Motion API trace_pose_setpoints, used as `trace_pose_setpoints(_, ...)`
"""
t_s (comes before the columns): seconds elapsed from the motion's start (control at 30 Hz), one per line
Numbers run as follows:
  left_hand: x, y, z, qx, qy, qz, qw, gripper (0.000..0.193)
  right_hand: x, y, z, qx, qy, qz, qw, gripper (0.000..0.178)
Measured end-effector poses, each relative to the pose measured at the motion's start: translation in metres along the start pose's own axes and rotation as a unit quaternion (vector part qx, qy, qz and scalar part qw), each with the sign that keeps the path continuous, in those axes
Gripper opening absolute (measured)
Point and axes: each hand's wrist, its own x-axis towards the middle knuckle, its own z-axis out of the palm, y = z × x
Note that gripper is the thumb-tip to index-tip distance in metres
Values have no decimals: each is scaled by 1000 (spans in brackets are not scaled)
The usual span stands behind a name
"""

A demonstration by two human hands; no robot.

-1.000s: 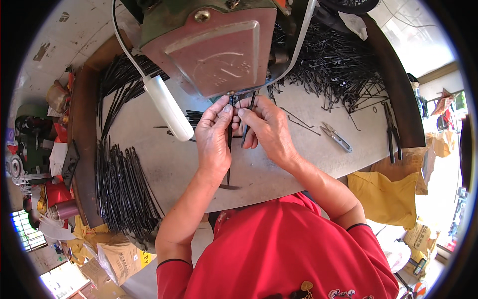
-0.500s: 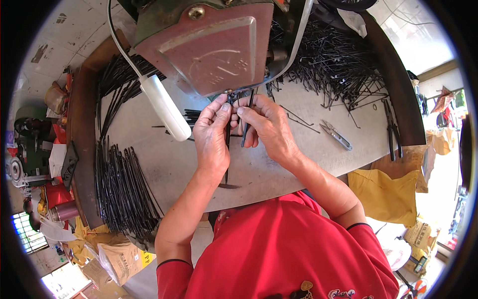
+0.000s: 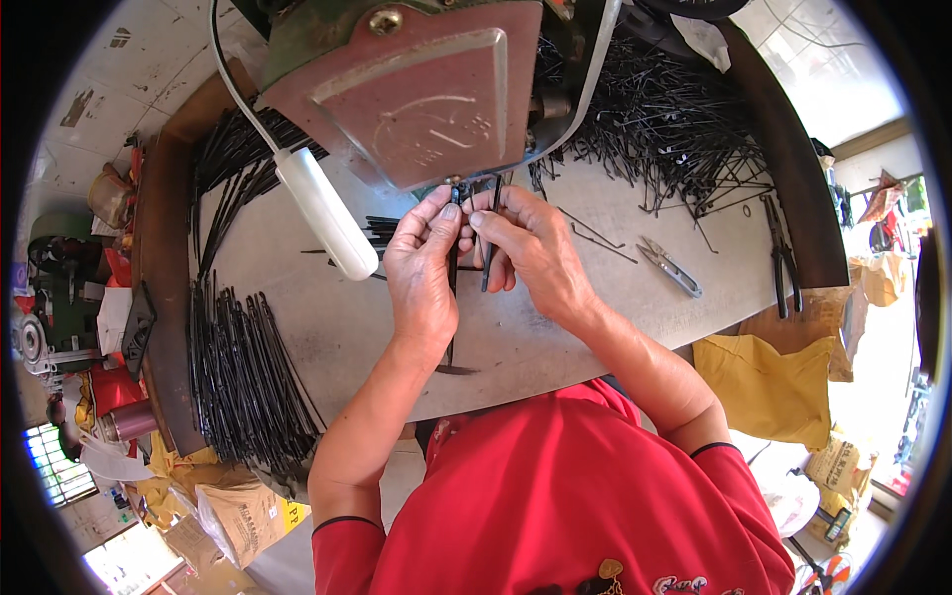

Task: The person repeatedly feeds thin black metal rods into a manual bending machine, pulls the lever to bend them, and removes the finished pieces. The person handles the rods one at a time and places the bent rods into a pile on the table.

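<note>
Below the head of a pink-and-green machine (image 3: 421, 104), my two hands meet close together. My left hand (image 3: 424, 273) pinches the upper end of a long thin black rod (image 3: 452, 307), which hangs down over the metal table. The fingers of my right hand (image 3: 540, 258) are closed round a second dark, slender rod or tool (image 3: 487, 266); its exact kind cannot be made out. Both sets of fingertips sit right under the machine's lower edge and partly hide the rods' upper ends. Several black rods (image 3: 382, 228) lie just left of my left hand.
A white lamp (image 3: 327, 213) hangs left of the machine. Black rods are heaped at the left (image 3: 248, 382), and a tangled pile of thin rods (image 3: 664, 139) lies back right. Thread snips (image 3: 669, 268) and long-handled pliers (image 3: 780, 258) rest at right. A raised brown rim (image 3: 793, 169) borders the metal tabletop (image 3: 535, 337).
</note>
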Motion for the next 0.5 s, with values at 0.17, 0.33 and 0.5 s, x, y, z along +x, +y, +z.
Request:
trace_pose_setpoints(0.17, -2, -1, 2, 13, 6, 10, 1000, 30, 0, 2, 1, -37, 10, -26, 999, 20)
trace_pose_setpoints(0.33, -3, -2, 1, 11, 4, 11, 1000, 31, -1, 5, 5, -75, 32, -46, 996, 20)
trace_pose_setpoints(0.5, -2, -2, 0, 10, 12, 6, 1000, 31, -1, 5, 6, -74, 33, -44, 996, 20)
